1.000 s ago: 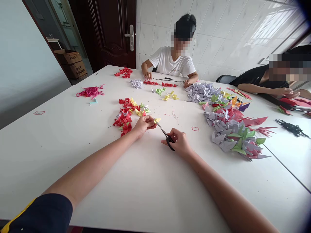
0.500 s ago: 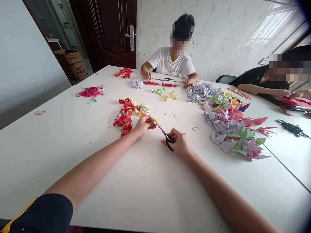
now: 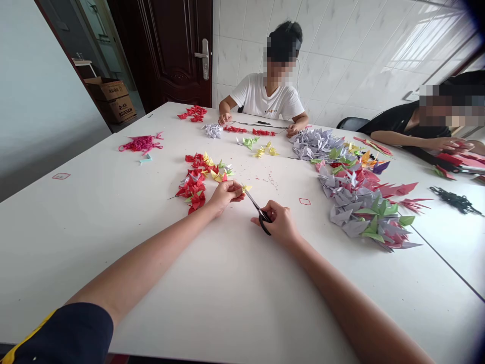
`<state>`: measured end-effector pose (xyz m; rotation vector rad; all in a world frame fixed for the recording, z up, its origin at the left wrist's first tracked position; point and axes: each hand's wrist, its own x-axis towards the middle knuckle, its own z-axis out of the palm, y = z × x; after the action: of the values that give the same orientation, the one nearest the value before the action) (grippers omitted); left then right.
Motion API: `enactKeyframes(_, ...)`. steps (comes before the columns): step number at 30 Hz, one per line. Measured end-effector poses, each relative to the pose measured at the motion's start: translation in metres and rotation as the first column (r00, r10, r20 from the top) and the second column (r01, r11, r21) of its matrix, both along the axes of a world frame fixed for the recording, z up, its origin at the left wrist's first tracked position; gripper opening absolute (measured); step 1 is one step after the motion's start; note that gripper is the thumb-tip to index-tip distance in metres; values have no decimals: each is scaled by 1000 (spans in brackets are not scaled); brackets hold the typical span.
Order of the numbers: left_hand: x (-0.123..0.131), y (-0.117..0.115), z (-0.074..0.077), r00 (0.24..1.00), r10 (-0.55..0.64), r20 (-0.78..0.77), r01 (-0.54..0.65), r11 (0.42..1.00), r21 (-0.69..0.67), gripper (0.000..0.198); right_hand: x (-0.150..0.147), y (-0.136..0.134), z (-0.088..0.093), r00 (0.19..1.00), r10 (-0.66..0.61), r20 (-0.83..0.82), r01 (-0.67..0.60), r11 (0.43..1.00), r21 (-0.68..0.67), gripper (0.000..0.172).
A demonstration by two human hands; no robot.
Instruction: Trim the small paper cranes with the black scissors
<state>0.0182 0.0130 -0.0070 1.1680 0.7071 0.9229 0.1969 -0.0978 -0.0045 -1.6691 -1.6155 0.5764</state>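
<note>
My left hand (image 3: 224, 194) pinches a small yellow folded paper piece (image 3: 246, 188) just above the white table (image 3: 212, 283). My right hand (image 3: 278, 222) grips black scissors (image 3: 258, 211) by the handles, and their blades point up-left with the tips touching the yellow piece. Just left of my left hand lies a pile of red, yellow and green folded paper pieces (image 3: 199, 177). Both hands are closed on what they hold.
A large heap of grey, pink and green folded paper (image 3: 356, 194) lies to the right. A person in a white shirt (image 3: 267, 98) sits across with red paper strips (image 3: 248, 131). Another person (image 3: 428, 126) works at the right. Pink string (image 3: 141, 144) lies far left.
My hands have hardly moved; the scissor tips stay at the yellow piece. The person across has pulled one hand back slightly along the table.
</note>
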Motion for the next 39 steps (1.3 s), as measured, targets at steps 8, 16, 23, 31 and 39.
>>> enactKeyframes(8, 0, 0, 0, 1000, 5, -7, -5, 1000, 2, 29, 2, 1, -3, 999, 8, -44, -8, 1000, -11, 39)
enactKeyframes(16, 0, 0, 0, 1000, -1, -13, 1, 1000, 12, 31, 1, 1, -1, 998, 13, -59, -14, 1000, -25, 37)
enactKeyframes(23, 0, 0, 1, 999, -18, -32, 19, 999, 35, 34, 2, 2, -1, 998, 12, -69, -14, 1000, -25, 36)
enactKeyframes(31, 4, -17, 9, 994, -100, -38, 101, 995, 23, 27, 4, 1, 0, 994, 41, -98, -42, 999, -7, 37)
enactKeyframes(39, 8, -20, 8, 996, -92, -17, 92, 995, -31, 27, 5, 3, -2, 993, 59, -99, -59, 998, 5, 36)
